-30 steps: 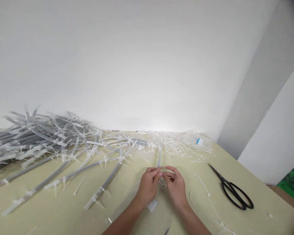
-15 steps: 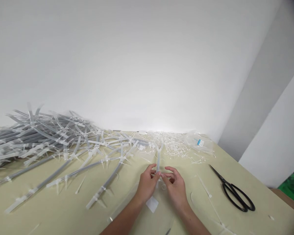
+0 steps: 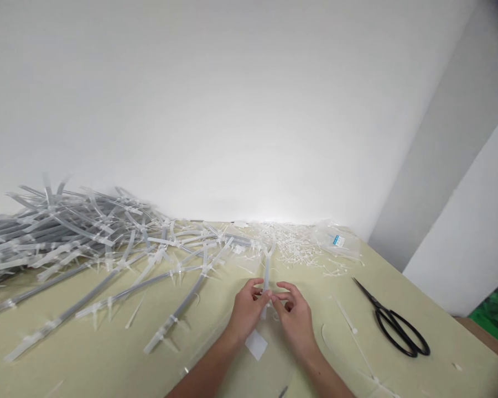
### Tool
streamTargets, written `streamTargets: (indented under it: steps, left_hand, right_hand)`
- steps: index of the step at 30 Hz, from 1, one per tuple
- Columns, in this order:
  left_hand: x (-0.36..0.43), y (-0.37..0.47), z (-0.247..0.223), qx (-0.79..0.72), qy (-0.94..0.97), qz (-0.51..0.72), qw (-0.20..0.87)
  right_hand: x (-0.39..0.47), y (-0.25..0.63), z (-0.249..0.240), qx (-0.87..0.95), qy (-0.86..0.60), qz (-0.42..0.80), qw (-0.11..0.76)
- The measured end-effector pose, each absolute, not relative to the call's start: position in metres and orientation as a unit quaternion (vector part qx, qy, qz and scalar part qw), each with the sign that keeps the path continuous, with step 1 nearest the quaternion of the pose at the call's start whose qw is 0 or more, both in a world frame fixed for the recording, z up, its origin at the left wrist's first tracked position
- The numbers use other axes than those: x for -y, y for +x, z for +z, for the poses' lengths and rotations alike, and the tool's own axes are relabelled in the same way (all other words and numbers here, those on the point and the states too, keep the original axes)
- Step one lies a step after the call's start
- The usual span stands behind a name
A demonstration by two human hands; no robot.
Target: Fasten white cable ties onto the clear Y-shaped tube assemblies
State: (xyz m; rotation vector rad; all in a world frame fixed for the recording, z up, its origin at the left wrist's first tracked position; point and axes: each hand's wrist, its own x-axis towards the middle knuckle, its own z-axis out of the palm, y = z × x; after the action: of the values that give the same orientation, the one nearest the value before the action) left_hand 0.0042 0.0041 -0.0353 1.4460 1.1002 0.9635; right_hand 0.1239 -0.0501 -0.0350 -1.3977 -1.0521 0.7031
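Grey tube is pinched narrowly in both hands, thumbs almost meeting, other fingers loosely curved.

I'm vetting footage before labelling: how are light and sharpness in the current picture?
Head view: wall brightest low in the middle, dimmer toward the top left; head view: tube pile at left looks smeared, scissors at right crisper; head view: picture blackens in the top right corner.

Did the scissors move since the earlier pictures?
No. The scissors lie in the same spot on the table, judged against its right edge, with the tip pointing the same way.
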Motion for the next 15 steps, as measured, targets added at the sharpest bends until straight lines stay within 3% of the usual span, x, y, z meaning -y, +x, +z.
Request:
streamTargets:
  steps: [15]
  left_hand:
    - [-0.0012,0.0061,-0.0304,-0.441,0.554,0.421,0.567]
  right_hand:
    - [0.0532,0.1222,-0.0329,0.456,-0.596,0.308,0.586]
